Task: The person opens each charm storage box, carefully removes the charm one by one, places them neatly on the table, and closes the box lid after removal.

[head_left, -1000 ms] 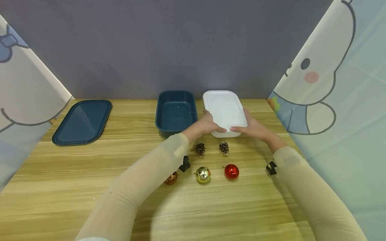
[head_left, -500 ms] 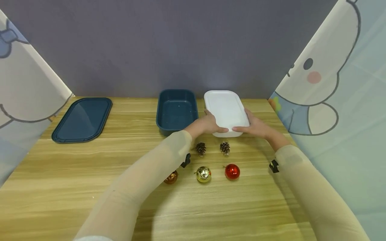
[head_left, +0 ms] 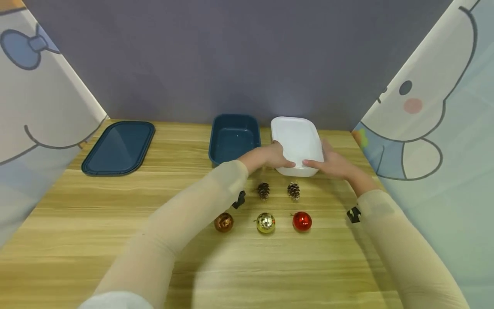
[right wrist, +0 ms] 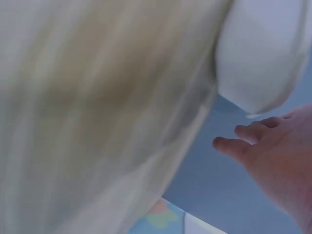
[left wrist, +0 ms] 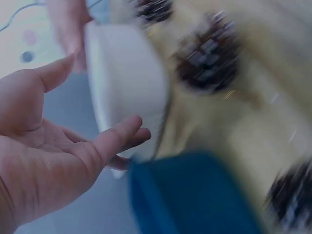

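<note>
A white rectangular box [head_left: 296, 139] with a flat white top stands at the back right. My left hand [head_left: 275, 155] is at its left front corner, thumb by the near edge. At the opposite front corner is my right hand [head_left: 335, 165], its thumb pointing inward along the same edge. The left wrist view shows that hand's fingers [left wrist: 117, 139] spread and lightly bent, overlapping the side of the box. In the right wrist view, the right fingers [right wrist: 236, 147] are extended, with a gap showing below the white box [right wrist: 258, 61].
A dark blue box [head_left: 254, 128] stands left of the white one, uncovered. Its matching flat lid [head_left: 119, 146] lies far left. Two pine cones [head_left: 263, 191] are in front, then a brown ball [head_left: 224, 222], a gold ball [head_left: 266, 222] and a red ball [head_left: 302, 221]. A grey wall is behind.
The head view has swung slightly left, so everything appears further right. My fingers have loosened from the white box's sides. More of the brown ball shows beside my left sleeve.
</note>
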{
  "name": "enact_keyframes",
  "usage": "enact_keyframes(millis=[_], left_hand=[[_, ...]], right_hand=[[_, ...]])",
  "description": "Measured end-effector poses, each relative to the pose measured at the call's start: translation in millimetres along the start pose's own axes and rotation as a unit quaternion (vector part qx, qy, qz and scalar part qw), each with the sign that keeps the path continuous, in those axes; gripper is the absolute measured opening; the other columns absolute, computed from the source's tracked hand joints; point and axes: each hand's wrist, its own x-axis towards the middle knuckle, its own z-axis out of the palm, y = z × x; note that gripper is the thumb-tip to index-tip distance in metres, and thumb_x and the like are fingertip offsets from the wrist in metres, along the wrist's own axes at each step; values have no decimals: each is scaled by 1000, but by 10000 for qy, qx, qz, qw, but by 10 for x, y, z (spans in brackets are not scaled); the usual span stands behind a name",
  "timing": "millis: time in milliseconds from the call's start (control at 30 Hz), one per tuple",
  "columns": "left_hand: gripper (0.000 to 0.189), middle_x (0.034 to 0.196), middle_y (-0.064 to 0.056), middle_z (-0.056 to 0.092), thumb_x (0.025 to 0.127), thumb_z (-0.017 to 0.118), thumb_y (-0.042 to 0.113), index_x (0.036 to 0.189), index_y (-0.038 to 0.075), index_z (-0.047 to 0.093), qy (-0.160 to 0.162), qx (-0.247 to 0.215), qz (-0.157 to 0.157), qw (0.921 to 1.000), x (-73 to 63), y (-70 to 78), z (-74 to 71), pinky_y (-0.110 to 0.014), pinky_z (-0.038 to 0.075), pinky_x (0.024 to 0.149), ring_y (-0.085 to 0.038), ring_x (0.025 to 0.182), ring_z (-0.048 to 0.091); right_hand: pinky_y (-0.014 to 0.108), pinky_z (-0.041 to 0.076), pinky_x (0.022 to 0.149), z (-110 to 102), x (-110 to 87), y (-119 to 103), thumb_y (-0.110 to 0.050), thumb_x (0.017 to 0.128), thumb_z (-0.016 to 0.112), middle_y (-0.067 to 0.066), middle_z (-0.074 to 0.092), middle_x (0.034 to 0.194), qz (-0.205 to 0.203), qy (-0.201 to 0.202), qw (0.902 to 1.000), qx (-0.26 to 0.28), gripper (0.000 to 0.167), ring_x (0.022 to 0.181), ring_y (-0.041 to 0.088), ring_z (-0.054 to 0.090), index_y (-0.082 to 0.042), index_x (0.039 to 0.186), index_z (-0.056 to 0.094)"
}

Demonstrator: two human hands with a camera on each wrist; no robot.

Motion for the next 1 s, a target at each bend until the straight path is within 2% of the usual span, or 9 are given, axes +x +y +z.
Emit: enact_keyframes(millis=[67,133,200,400,567,667,800,900,1000], left_hand=[[100,176,-18,28,107,59,52,170,-3,4,65,-191,131,9997,-126,-36,-149,-44,34,131,-31,162,34],[91,177,-14,27,107,60,50,171,4,16,181,-426,337,9984,-248,-98,-314,-46,33,131,-30,163,31],[89,179,-9,21,107,59,51,172,9,16,279,-471,357,9979,-382,-164,-487,-47,28,133,-28,166,24],[92,182,-4,5,108,52,58,173,14,5,573,58,-98,9983,-776,-453,-969,-51,23,135,-27,169,9],[90,182,-9,-3,110,43,58,173,14,-4,805,321,-420,9954,-1134,-791,-1261,-60,18,134,-35,169,4],[92,181,-14,-5,110,39,62,172,14,-9,948,449,-690,9921,-1349,-1024,-1389,-67,18,131,-43,167,4],[97,179,-20,-10,107,36,69,171,14,-12,1041,386,-931,9894,-1593,-1430,-1485,-74,16,127,-50,165,0],[101,177,-25,-14,106,36,71,171,9,-11,1119,500,-1026,9871,-1770,-1748,-1481,-78,13,125,-55,162,-4],[102,173,-32,-18,107,37,70,170,4,-8,1257,786,-1124,9825,-1952,-1972,-1436,-82,13,121,-62,158,-5]], right_hand=[[71,21,129,-56,21,-86,-59,98,70,30,5,177,-78,62,9999,-34,120,162,52,17,-9,171,-12],[70,17,130,-118,63,-219,-59,98,70,24,1,179,-236,162,9996,-67,117,165,48,10,-13,172,-9],[70,12,131,-184,115,-388,-61,98,68,16,-10,180,-357,205,9989,-225,117,167,45,1,-17,172,-12],[71,14,130,-272,272,-991,-72,93,67,-5,-18,179,-645,155,9963,-540,117,168,38,0,-36,170,-15],[67,12,133,-184,426,-1484,-76,92,65,-11,-20,178,-943,-53,9945,-448,116,169,30,-4,-43,168,-15],[65,11,134,-79,535,-1758,-78,94,60,-9,-20,179,-1131,-179,9924,-451,111,169,28,-4,-42,169,-14],[60,10,136,82,675,-2114,-77,97,55,-9,-20,179,-1389,-341,9887,-454,106,169,25,-4,-40,169,-13],[56,11,137,223,742,-2380,-79,97,52,-10,-20,179,-1502,-536,9861,-459,103,169,22,-4,-41,169,-12],[54,11,137,390,783,-2620,-80,98,49,-14,-23,177,-1586,-787,9826,-557,100,169,21,-5,-43,168,-12]])
